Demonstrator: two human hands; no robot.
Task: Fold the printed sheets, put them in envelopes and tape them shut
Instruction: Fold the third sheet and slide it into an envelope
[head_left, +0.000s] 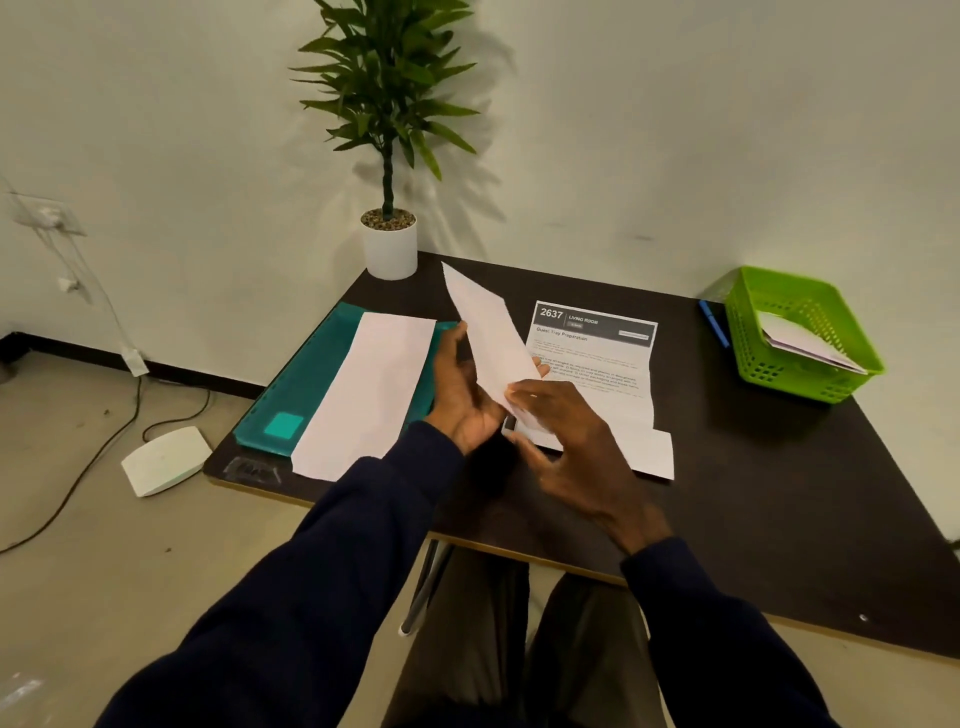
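Nearest me, my left hand (460, 395) curls round the lower half of a white envelope (488, 332). My right hand (576, 441) pinches its near end, tilting it above the table (753, 493). Just beyond lies the printed sheet (597, 358), creased but flat, not yet inside. Farther right, the green basket (795, 384) holds what look like finished envelopes; taping remains.

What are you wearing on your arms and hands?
Long, dark navy sleeves cover both arms down to the wrists: the left sleeve and the right sleeve. The left hand and right hand are bare, with no gloves and no watch showing.
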